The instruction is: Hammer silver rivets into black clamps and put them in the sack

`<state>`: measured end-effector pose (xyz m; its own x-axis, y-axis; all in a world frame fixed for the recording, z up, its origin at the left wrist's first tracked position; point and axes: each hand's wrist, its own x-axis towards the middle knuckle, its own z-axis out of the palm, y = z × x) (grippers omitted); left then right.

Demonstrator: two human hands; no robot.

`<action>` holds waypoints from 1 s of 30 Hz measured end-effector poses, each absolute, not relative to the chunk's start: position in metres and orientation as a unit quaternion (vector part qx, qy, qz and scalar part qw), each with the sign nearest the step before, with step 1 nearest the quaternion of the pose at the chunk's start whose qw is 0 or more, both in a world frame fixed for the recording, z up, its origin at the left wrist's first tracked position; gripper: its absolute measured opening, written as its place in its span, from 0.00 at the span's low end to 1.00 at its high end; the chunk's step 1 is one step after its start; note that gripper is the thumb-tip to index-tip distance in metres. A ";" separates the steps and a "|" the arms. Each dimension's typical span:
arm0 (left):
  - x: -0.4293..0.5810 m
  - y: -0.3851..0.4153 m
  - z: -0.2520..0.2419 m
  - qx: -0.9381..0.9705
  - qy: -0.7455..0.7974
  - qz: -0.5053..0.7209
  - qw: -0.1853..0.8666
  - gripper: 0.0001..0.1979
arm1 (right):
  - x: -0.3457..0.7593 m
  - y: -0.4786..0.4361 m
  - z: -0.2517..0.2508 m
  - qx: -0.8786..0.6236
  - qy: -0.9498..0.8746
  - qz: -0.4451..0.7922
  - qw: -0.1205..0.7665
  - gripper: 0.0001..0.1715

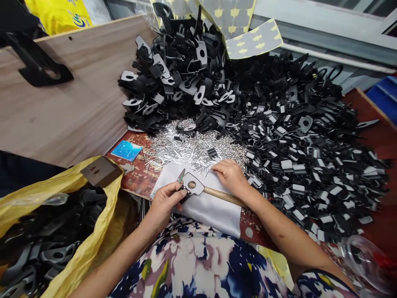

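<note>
My left hand is closed round a small black plastic clip part with a grey face and a hole, held over a white cloth. My right hand rests on the far edge of that cloth, fingers curled at a heap of small shiny metal pins; what they pinch is too small to see. A wooden handle lies across the cloth under my right wrist.
A big heap of black clip parts covers the red table to the right and back. A yellow bag with dark parts sits at the left. A wooden board stands behind it. Grey sticker sheets lie at the back.
</note>
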<state>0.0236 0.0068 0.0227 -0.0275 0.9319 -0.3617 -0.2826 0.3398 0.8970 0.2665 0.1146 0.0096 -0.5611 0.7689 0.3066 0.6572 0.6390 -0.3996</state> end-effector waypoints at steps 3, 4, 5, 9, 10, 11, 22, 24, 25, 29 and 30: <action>0.022 0.006 0.024 0.268 0.512 0.495 0.649 0.14 | 0.247 0.115 0.008 -0.311 -0.936 0.052 0.158 0.14; 0.021 0.006 0.025 0.256 0.506 0.497 0.657 0.14 | 0.242 0.114 0.008 -0.281 -0.948 0.038 0.142 0.15; 0.020 0.006 0.026 0.245 0.499 0.499 0.664 0.14 | 0.238 0.114 0.009 -0.257 -0.957 0.032 0.133 0.17; 0.017 0.007 0.030 0.215 0.473 0.507 0.688 0.14 | 0.235 0.116 0.016 -0.218 -0.970 0.028 0.105 0.18; 0.017 0.008 0.030 0.209 0.467 0.509 0.692 0.14 | 0.237 0.117 0.018 -0.212 -0.972 0.030 0.098 0.18; 0.017 0.009 0.031 0.203 0.462 0.512 0.695 0.13 | 0.239 0.119 0.020 -0.204 -0.974 0.038 0.094 0.18; 0.016 0.009 0.029 0.165 0.424 0.530 0.715 0.12 | 0.249 0.144 0.014 -0.169 -0.970 0.097 0.142 0.14; 0.015 0.009 0.028 0.148 0.411 0.547 0.714 0.12 | 0.251 0.140 0.018 -0.225 -0.948 0.094 0.205 0.11; 0.015 0.009 0.026 0.138 0.407 0.553 0.714 0.13 | 0.252 0.136 0.023 -0.261 -0.925 0.109 0.255 0.10; 0.017 0.012 0.021 0.141 0.419 0.554 0.706 0.16 | 0.245 0.101 0.050 -0.338 -0.837 0.210 0.375 0.12; 0.018 0.013 0.020 0.150 0.423 0.553 0.702 0.16 | 0.241 0.091 0.057 -0.330 -0.836 0.228 0.374 0.14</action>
